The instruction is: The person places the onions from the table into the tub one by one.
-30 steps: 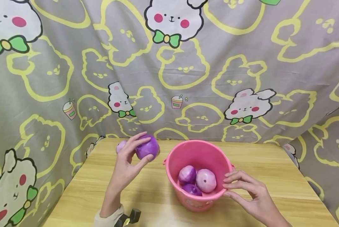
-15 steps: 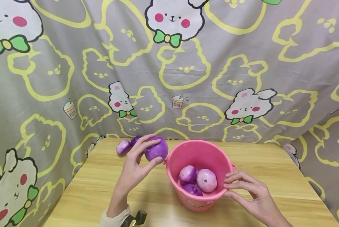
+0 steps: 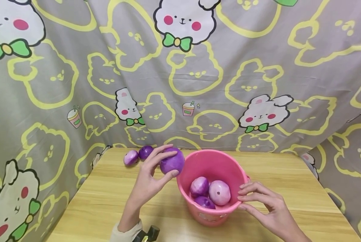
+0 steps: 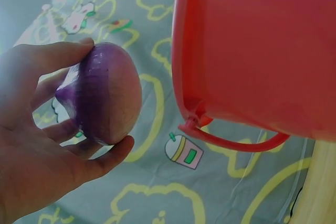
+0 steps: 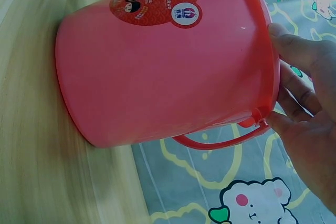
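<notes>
My left hand (image 3: 151,178) holds a purple onion (image 3: 174,162) between thumb and fingers, just left of the pink bucket (image 3: 198,216). In the left wrist view the same onion (image 4: 113,95) shows its pointed end toward the palm. On the other side, my right hand (image 3: 266,205) pinches the bucket's rim; the right wrist view has its thumb and fingers at the rim beside the bucket handle (image 5: 226,144). Inside the bucket lie three onions: a pale one (image 3: 219,192), a streaked one (image 3: 199,186) and a darker one (image 3: 205,202), partly hidden by the front rim.
At the table's back left, a pale purple onion (image 3: 131,158) and a dark purple onion (image 3: 145,152) lie side by side. The wooden table (image 3: 289,188) backs onto a grey patterned curtain (image 3: 198,80). A red label (image 5: 157,1) sticks to the bucket's side.
My left hand has moved right with the onion, to the bucket's left rim, uncovering the dark onion behind it. The right hand and bucket have stayed put.
</notes>
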Action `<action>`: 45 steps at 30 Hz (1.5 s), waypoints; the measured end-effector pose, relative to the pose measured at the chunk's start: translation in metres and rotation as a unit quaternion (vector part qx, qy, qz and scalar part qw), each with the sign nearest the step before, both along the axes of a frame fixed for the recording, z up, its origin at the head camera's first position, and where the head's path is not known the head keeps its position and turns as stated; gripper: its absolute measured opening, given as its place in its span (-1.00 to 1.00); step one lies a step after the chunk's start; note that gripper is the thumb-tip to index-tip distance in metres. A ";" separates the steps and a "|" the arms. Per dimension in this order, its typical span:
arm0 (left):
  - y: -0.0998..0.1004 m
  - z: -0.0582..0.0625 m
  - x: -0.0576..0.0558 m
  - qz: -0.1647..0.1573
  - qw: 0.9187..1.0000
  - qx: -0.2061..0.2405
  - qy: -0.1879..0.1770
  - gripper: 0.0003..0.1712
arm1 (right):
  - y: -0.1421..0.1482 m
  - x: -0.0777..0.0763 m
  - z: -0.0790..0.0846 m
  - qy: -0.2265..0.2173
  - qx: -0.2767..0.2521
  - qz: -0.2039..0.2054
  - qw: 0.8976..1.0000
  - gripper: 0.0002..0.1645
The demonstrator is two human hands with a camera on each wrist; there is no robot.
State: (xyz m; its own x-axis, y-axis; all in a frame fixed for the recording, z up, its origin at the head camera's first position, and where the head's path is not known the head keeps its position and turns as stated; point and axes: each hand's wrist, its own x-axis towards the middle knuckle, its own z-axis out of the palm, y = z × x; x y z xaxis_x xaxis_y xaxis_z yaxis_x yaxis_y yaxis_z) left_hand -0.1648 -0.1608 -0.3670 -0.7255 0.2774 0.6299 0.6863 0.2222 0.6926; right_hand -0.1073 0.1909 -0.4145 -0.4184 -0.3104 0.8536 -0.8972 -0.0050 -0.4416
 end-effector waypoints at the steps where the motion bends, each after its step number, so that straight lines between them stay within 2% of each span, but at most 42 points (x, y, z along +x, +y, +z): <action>1: 0.000 0.000 0.000 0.000 1.000 0.000 0.001 -0.45 | 0.000 0.000 0.000 0.000 0.000 0.000 1.000 -0.67; 8: 0.005 0.000 0.002 -0.004 1.000 0.001 0.006 -0.45 | -0.001 0.000 0.000 -0.003 -0.001 0.002 1.000 -0.68; 29: 0.022 -0.001 0.003 -0.063 0.998 0.013 0.017 -0.45 | -0.001 0.000 -0.002 0.010 -0.003 0.008 1.000 -0.69; 45: 0.039 0.004 0.006 -0.078 0.997 0.019 0.019 -0.43 | -0.001 0.001 -0.002 0.005 0.000 -0.001 1.000 -0.68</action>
State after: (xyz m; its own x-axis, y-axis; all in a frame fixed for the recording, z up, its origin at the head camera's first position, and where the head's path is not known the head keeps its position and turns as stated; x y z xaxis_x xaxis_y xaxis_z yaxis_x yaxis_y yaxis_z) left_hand -0.1591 -0.1217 -0.3631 -0.6507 0.3600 0.6686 0.7364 0.0841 0.6713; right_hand -0.1066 0.1902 -0.4170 -0.4108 -0.3096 0.8576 -0.9012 -0.0043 -0.4333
